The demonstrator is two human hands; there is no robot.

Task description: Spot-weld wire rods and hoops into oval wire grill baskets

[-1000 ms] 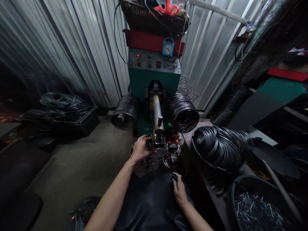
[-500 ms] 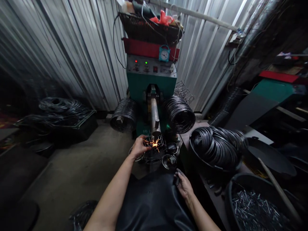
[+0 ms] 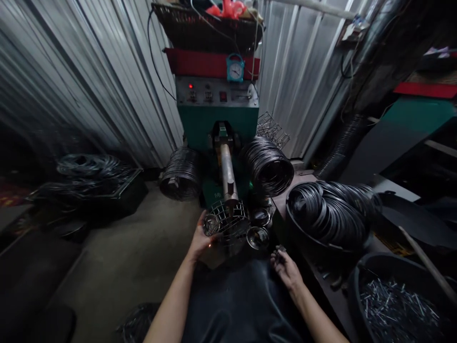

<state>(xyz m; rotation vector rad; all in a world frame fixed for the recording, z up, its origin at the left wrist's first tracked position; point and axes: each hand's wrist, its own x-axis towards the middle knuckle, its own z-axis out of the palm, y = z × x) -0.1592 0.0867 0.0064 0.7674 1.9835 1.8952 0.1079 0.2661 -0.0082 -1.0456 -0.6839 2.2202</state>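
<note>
My left hand point(image 3: 200, 242) grips the left side of a round wire cage point(image 3: 222, 213). The cage sits at the tip of the metal arm point(image 3: 227, 169) of a green spot welder point(image 3: 200, 121), whose electrode reaches down to the wires. A tiny orange glow shows by my left fingers. My right hand point(image 3: 288, 272) is apart from the cage, by the right edge of the black apron point(image 3: 239, 300). Its fingers are curled together around something small and dark that I cannot make out. Just beyond it is a round metal bowl point(image 3: 257, 238).
Wire coils point(image 3: 269, 166) hang either side of the machine. On the right, a dark tub point(image 3: 293, 221) holds wire rings and a black bucket point(image 3: 357, 290) holds short metal pins. A crate point(image 3: 124, 188) of wire stands on the left floor.
The bright sparks at the electrode have died down, and the green lamp has gone out. My left hand still holds the cage, now turned to show its rounded end. My right hand stays low.
</note>
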